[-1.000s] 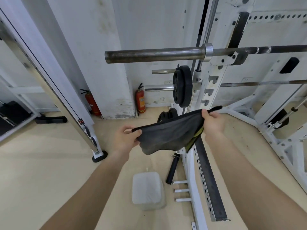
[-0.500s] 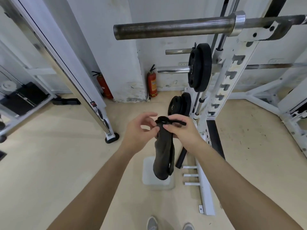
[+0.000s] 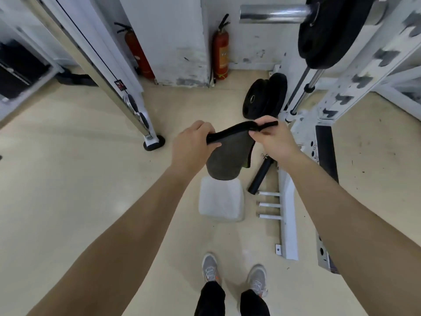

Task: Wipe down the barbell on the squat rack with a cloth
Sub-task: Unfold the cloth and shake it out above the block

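Cloth [image 3: 225,153]: dark, held out in front at about waist height, hanging above a white block [image 3: 220,201] on the floor. Left hand [image 3: 193,142] pinches its left edge; right hand [image 3: 272,139] pinches the right edge, top hem stretched between them. Barbell not in frame, presumably above, on the squat rack [image 3: 355,87] to the upper right, so right hand judged nearer. Chrome bar end [image 3: 273,13] with black plate [image 3: 328,30] is cut off by the top edge

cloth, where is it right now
In the head view the cloth hangs mid-frame between the left hand and right hand, above the white block.
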The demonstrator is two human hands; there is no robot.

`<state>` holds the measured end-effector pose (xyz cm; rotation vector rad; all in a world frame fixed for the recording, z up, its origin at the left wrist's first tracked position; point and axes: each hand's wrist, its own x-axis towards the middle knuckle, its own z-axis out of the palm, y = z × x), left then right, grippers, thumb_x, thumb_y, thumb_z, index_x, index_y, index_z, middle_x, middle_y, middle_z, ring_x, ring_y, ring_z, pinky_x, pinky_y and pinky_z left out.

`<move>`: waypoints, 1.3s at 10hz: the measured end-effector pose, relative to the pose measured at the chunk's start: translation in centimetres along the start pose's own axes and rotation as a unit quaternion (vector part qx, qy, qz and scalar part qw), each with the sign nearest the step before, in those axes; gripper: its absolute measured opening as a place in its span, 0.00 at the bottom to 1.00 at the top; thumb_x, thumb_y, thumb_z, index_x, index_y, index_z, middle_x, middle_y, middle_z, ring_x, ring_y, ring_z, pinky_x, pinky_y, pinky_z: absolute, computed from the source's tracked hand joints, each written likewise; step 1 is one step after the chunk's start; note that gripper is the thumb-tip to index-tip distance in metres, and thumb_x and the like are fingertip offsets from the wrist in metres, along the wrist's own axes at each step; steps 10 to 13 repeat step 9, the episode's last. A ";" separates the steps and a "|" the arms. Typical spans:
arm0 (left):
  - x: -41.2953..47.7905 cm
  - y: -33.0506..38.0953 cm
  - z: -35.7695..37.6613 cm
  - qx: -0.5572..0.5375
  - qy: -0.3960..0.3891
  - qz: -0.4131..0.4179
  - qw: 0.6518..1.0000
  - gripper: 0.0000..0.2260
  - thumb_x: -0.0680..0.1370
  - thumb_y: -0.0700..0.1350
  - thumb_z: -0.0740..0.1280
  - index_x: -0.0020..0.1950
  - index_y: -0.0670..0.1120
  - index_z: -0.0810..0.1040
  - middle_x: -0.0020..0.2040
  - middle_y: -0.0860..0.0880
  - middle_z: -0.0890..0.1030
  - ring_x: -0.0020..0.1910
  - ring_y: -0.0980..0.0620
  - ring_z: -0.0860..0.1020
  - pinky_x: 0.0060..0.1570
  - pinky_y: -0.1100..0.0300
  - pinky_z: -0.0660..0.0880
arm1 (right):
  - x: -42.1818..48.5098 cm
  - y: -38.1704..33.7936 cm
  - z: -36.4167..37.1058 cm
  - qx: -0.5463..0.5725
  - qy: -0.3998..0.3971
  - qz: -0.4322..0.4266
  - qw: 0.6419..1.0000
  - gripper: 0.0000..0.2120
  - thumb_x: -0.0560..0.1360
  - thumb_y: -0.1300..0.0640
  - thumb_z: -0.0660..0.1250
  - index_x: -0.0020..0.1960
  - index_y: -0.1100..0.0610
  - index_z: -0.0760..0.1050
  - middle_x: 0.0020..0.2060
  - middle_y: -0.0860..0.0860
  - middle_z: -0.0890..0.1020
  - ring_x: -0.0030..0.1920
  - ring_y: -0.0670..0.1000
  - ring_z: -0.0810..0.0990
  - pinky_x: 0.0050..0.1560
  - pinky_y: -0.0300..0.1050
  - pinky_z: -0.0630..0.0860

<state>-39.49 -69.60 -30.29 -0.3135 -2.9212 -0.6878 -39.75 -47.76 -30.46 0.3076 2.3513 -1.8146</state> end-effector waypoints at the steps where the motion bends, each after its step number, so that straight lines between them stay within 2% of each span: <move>1: 0.1 -3.9 6.5 0.018 0.020 0.022 0.999 0.07 0.72 0.45 0.74 0.45 0.47 0.78 0.41 0.51 0.80 0.36 0.47 0.77 0.29 0.56 0.71 | 2.9 5.6 2.8 0.020 0.026 0.003 0.999 0.09 0.76 0.67 0.70 0.46 0.52 0.79 0.43 0.47 0.82 0.46 0.45 0.80 0.50 0.36 0.75; 2: -1.0 -8.1 14.1 0.031 0.008 -0.001 0.999 0.08 0.71 0.41 0.70 0.49 0.46 0.76 0.41 0.51 0.80 0.33 0.48 0.74 0.29 0.59 0.65 | 5.4 13.0 6.1 0.018 0.030 -0.003 0.999 0.15 0.75 0.68 0.69 0.43 0.48 0.78 0.40 0.42 0.82 0.46 0.45 0.80 0.51 0.38 0.77; 3: -3.7 -13.0 22.9 0.034 -0.041 -0.030 0.998 0.12 0.72 0.38 0.69 0.54 0.46 0.75 0.46 0.51 0.79 0.36 0.48 0.74 0.31 0.57 0.67 | 6.7 22.8 9.8 0.009 0.019 0.009 1.000 0.12 0.74 0.69 0.70 0.44 0.51 0.79 0.40 0.40 0.82 0.46 0.42 0.80 0.53 0.40 0.76; 4: -8.6 -17.9 33.0 0.027 -0.122 -0.056 0.991 0.15 0.74 0.39 0.68 0.60 0.47 0.76 0.52 0.50 0.79 0.43 0.47 0.76 0.36 0.54 0.73 | 5.8 34.8 13.7 0.003 0.031 0.030 0.999 0.16 0.74 0.69 0.70 0.44 0.47 0.80 0.41 0.39 0.83 0.48 0.45 0.81 0.55 0.42 0.76; 5: -15.3 -21.7 42.2 -0.002 -0.226 -0.089 0.970 0.14 0.76 0.39 0.67 0.61 0.47 0.79 0.53 0.49 0.77 0.46 0.46 0.77 0.38 0.53 0.74 | 2.9 46.5 16.9 -0.025 0.020 0.094 0.995 0.18 0.74 0.70 0.70 0.45 0.45 0.80 0.43 0.41 0.84 0.49 0.47 0.82 0.55 0.43 0.76; 6: -19.9 -23.7 47.9 -0.042 -0.284 -0.142 0.947 0.11 0.77 0.41 0.68 0.58 0.50 0.80 0.52 0.51 0.78 0.45 0.47 0.78 0.40 0.54 0.77 | 0.0 54.1 18.4 -0.046 -0.004 0.193 0.980 0.15 0.76 0.65 0.71 0.46 0.44 0.77 0.43 0.44 0.83 0.46 0.48 0.81 0.52 0.46 0.77; 7: -19.4 -24.6 50.5 -0.057 -0.253 -0.188 0.947 0.09 0.77 0.45 0.68 0.57 0.54 0.78 0.52 0.55 0.78 0.47 0.51 0.78 0.43 0.55 0.78 | 1.7 56.8 19.1 -0.030 0.031 0.236 0.971 0.12 0.76 0.64 0.72 0.46 0.47 0.77 0.42 0.48 0.82 0.43 0.50 0.80 0.51 0.46 0.76; 8: -16.0 -25.6 51.9 -0.106 -0.197 -0.261 0.939 0.14 0.78 0.46 0.69 0.63 0.52 0.76 0.57 0.53 0.80 0.54 0.50 0.79 0.54 0.54 0.78 | 7.0 57.2 20.0 -0.009 0.065 0.254 0.965 0.09 0.76 0.60 0.71 0.54 0.51 0.77 0.47 0.51 0.82 0.47 0.50 0.81 0.56 0.47 0.76; 9: -13.5 -25.6 51.9 -0.155 -0.144 -0.319 0.924 0.21 0.80 0.45 0.67 0.74 0.48 0.69 0.68 0.48 0.75 0.66 0.47 0.75 0.64 0.56 0.71 | 10.4 55.4 20.8 -0.052 0.034 0.285 0.957 0.25 0.78 0.56 0.70 0.73 0.54 0.68 0.64 0.51 0.79 0.63 0.52 0.77 0.68 0.47 0.71; 13: -13.5 -25.6 51.9 -0.155 -0.144 -0.319 0.924 0.21 0.80 0.45 0.67 0.74 0.48 0.69 0.68 0.48 0.75 0.66 0.47 0.75 0.64 0.56 0.71 | 10.4 55.4 20.8 -0.052 0.034 0.285 0.957 0.25 0.78 0.56 0.70 0.73 0.54 0.68 0.64 0.51 0.79 0.63 0.52 0.77 0.68 0.47 0.71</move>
